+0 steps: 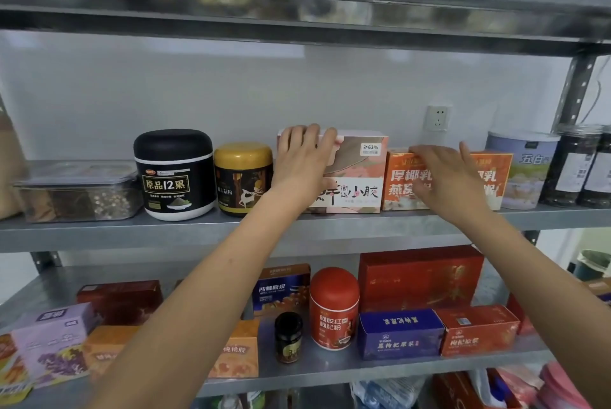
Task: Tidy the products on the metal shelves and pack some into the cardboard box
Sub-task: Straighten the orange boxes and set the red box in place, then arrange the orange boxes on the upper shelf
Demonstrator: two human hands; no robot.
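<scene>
Where the left hand (pixel 302 162) grips, a boxy pink carton (pixel 358 174) stands

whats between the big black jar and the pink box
A gold-lidded jar, by the head view; the left hand grips the pink box beside it.

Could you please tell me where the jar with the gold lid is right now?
In the head view, the gold-lidded jar stands left of centre on the metal shelf, between the black jar and the pink box that the left hand grips.
</scene>
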